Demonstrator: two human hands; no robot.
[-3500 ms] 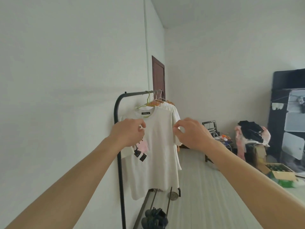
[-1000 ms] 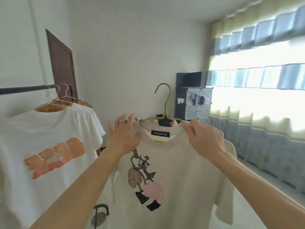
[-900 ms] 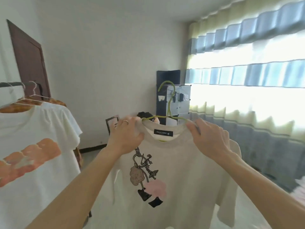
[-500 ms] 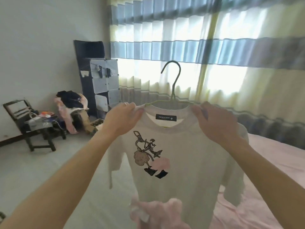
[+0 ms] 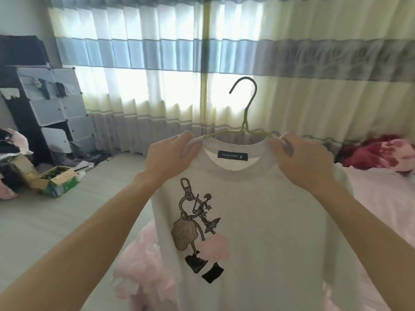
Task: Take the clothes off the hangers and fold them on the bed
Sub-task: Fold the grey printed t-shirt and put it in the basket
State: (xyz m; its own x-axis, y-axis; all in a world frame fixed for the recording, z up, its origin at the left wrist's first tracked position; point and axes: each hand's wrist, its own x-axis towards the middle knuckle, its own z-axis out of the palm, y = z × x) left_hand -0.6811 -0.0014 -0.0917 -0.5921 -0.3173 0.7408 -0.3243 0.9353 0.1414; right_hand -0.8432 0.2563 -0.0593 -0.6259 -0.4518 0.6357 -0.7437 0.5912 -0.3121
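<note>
A person holds up a white T-shirt (image 5: 258, 221) that hangs on a green wire hanger (image 5: 246, 122), seen from the person's own head. Both bare forearms reach forward from the bottom corners. The shirt, the landmark here, fills the lower middle; its front shows a printed keyring charm, and a dark label sits inside the neck. The left hand (image 5: 170, 158) is pinched shut on the shirt's left shoulder where it covers the hanger arm, and the right hand (image 5: 301, 162) is pinched shut on the right shoulder in the same way. The hanger's hook stands free above the collar. Behind and below the shirt lies a pink bed (image 5: 381, 209), with a red blanket (image 5: 381, 153) at its far right. Left of the shirt, on the floor, sits an open cardboard box (image 5: 56, 180), and beyond it a cube storage cabinet (image 5: 51, 108). Farthest back hang striped curtains (image 5: 157, 63). The step appears to be carrying the shirt to the bed, hanger not yet removed. Next, one hand probably needs to free the hanger through the neck before folding
</note>
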